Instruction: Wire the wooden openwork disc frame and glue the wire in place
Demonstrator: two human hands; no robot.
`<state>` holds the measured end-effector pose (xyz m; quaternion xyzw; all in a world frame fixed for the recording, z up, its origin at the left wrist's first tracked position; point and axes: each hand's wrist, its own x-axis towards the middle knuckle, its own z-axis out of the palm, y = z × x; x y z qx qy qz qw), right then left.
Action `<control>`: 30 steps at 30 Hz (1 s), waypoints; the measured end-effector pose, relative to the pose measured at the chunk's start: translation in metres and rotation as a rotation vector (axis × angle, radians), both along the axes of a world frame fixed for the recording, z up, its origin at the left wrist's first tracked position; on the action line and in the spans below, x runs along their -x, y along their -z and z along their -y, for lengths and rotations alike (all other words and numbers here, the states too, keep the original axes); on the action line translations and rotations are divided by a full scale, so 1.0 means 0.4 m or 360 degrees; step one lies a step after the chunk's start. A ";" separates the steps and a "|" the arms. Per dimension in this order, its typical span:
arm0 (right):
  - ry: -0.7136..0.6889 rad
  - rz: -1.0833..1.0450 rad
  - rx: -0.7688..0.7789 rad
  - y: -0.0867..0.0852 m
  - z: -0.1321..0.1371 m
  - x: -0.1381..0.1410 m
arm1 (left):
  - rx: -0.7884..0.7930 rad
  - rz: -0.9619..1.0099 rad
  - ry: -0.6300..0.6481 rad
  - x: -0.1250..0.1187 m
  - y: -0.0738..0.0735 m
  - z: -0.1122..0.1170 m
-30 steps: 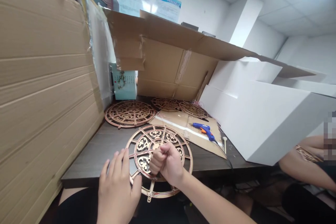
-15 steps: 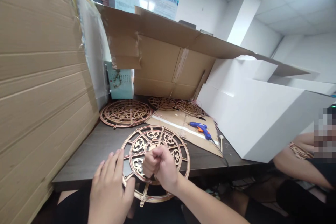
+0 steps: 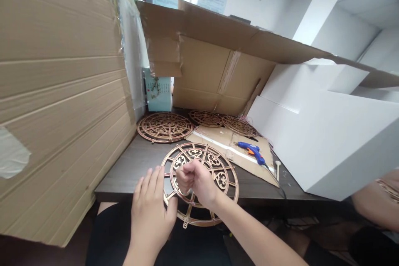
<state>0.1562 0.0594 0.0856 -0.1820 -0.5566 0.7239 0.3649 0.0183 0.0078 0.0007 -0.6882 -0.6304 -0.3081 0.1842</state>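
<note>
A round copper-coloured openwork disc [image 3: 215,162] lies over the front edge of a dark wooden table [image 3: 137,166]. My left hand [image 3: 151,212] rests flat on the disc's left rim, fingers stretched out. My right hand [image 3: 196,183] is curled into a fist over the disc's centre, pinching something too small to make out.
More copper discs [image 3: 165,126] lie further back. A blue glue gun [image 3: 254,151] sits on a flat cardboard sheet [image 3: 218,139]. Stacked cardboard [image 3: 56,91] walls the left, an open carton [image 3: 212,70] the back, white boxes [image 3: 336,141] the right. Another person's arm [image 3: 374,203] shows at right.
The camera has shifted so the scene sits further right and lower. My hands stay on the disc, the right fist still closed over its centre.
</note>
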 end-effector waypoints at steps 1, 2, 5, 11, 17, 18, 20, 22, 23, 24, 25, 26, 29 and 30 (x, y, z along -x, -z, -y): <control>-0.0005 0.0015 0.0001 0.011 0.000 -0.003 | -0.0001 0.0002 -0.0005 0.000 0.000 0.000; -0.0019 0.0020 0.0008 0.021 -0.001 -0.006 | -0.0003 0.0001 -0.0010 -0.001 -0.001 0.001; -0.0080 0.0041 0.0023 0.036 0.001 -0.014 | -0.0010 -0.0008 -0.0019 -0.003 -0.002 0.003; -0.0142 0.0087 -0.0001 0.040 0.006 -0.014 | -0.0032 -0.0015 -0.0023 -0.003 0.001 0.005; -0.0174 0.0122 -0.0003 0.035 0.013 -0.010 | -0.0024 -0.0006 -0.0022 0.000 0.001 0.004; -0.0166 0.0143 -0.0007 0.033 0.015 -0.008 | -0.0018 -0.0005 -0.0020 0.000 0.001 0.003; -0.0140 0.0180 -0.0011 0.032 0.016 0.000 | -0.0003 -0.0009 -0.0015 0.000 0.002 0.002; -0.0134 0.0206 0.0022 0.034 0.010 0.009 | 0.0013 -0.0005 -0.0015 0.000 0.002 0.002; -0.0142 0.0214 0.0055 0.037 0.005 0.014 | 0.0021 0.0001 -0.0018 0.000 0.002 0.002; -0.0154 0.0217 0.0096 0.040 -0.001 0.017 | 0.0029 0.0008 -0.0023 -0.001 0.002 0.003; -0.0165 0.0216 0.0139 0.044 -0.006 0.020 | 0.0038 0.0015 -0.0029 -0.001 0.001 0.005; -0.0169 0.0209 0.0182 0.047 -0.011 0.022 | 0.0049 0.0020 -0.0033 -0.002 0.000 0.006; -0.0141 0.0167 0.0281 0.054 -0.017 0.022 | 0.0092 0.0026 -0.0026 -0.004 -0.004 0.012; -0.0129 0.0151 0.0304 0.054 -0.017 0.020 | 0.0100 0.0028 -0.0021 -0.004 -0.005 0.014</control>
